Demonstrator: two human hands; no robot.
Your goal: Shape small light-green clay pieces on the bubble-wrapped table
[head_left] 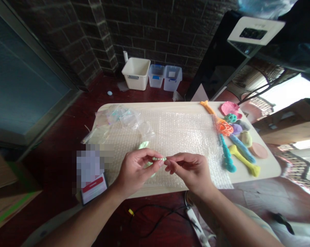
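Between my two hands, above the table, is a small pale green beaded strip that looks like modelling clay. My left hand pinches its left part between thumb and fingers. At the other end, the thumb and fingertips of my right hand close on the strip's tip. Behind my left fingers a light green leaf-like piece lies on the bubble wrap. Another bit of green shows below the left fingers, mostly hidden.
Clear plastic bags lie at the table's back left, with a tablet at the left edge. Coloured clay shapes, among them a yellow bone-like piece and a pink piece, line the right side. A power strip is below the table.
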